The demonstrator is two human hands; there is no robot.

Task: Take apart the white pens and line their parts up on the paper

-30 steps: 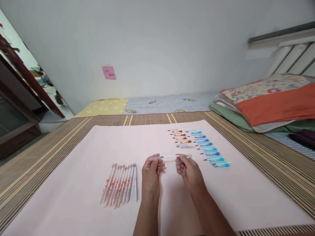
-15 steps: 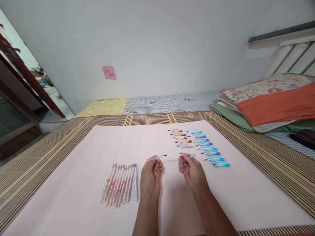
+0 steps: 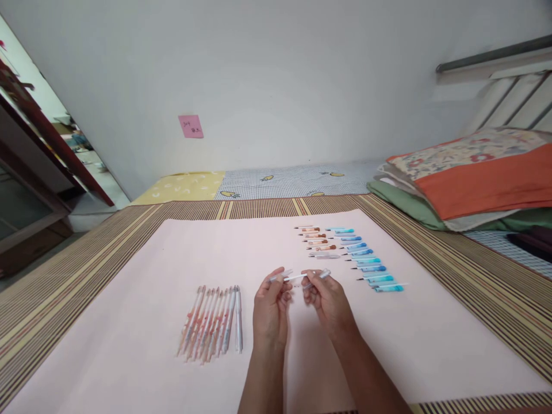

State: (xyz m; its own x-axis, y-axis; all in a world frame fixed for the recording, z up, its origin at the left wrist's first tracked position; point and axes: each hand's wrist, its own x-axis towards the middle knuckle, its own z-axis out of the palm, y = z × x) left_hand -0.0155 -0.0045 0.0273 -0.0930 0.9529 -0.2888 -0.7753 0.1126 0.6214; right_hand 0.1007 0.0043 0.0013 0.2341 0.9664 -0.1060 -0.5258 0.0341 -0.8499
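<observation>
Over the middle of the pale sheet, my left hand [image 3: 271, 307] and my right hand [image 3: 330, 305] are close together, both closed. A thin white pen refill [image 3: 296, 277] spans the short gap between their fingertips. My left hand also holds a clear pen barrel piece [image 3: 287, 272]; its fingers hide most of the refill's dark tip end. A second translucent barrel piece [image 3: 324, 274] sticks out of my right hand, whose thumb and forefinger pinch the refill. Whether the refill sits inside the left piece, I cannot tell.
Whole pens [image 3: 211, 322] lie in a row at left. Blue barrel parts [image 3: 373, 268] with refills lie at right, brown ones [image 3: 317, 236] behind. The pink sheet [image 3: 129, 322] covers a striped mat [image 3: 103, 230]. Folded bedding [image 3: 483, 178] is at far right.
My hands have come closer together, the left moving right and the right moving left. Less of the refill shows between them, and its dark tip is now hidden at my left fingers.
</observation>
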